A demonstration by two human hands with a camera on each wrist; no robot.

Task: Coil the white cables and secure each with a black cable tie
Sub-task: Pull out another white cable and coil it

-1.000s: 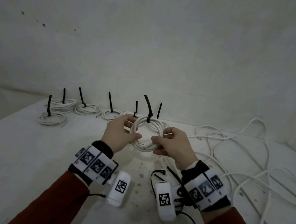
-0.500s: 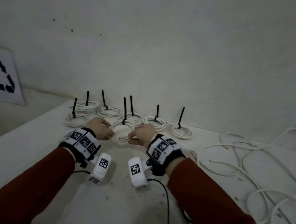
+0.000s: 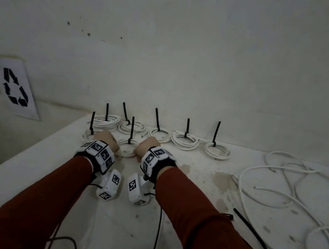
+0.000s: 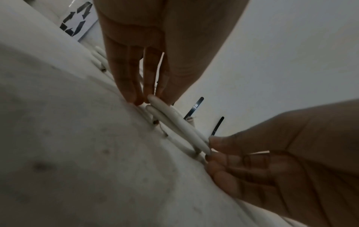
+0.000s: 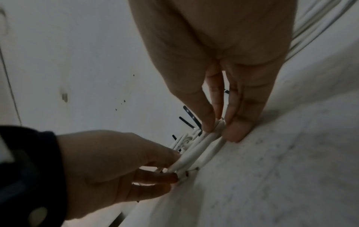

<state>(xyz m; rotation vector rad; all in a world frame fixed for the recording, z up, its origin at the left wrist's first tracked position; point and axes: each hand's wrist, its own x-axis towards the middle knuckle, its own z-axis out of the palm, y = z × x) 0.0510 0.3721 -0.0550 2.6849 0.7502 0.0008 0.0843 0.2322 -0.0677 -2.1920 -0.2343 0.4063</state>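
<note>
I've brought the tied coil [image 3: 127,148] down from mid-air onto the table [image 3: 103,231], in front of the row of six finished coils [image 3: 184,140]. My left hand [image 3: 106,140] and right hand [image 3: 148,146] each pinch a side of it between thumb and fingertips. It seems fully seated, though the wrist views are dim. Loose cable [image 3: 288,195] remains, with a spare cable tie [image 3: 250,231] close by.

We wear dark red sleeves [image 3: 198,223], white wristbands [image 3: 101,153] with black square markers, and white cabled wrist cameras [image 3: 110,185].
</note>
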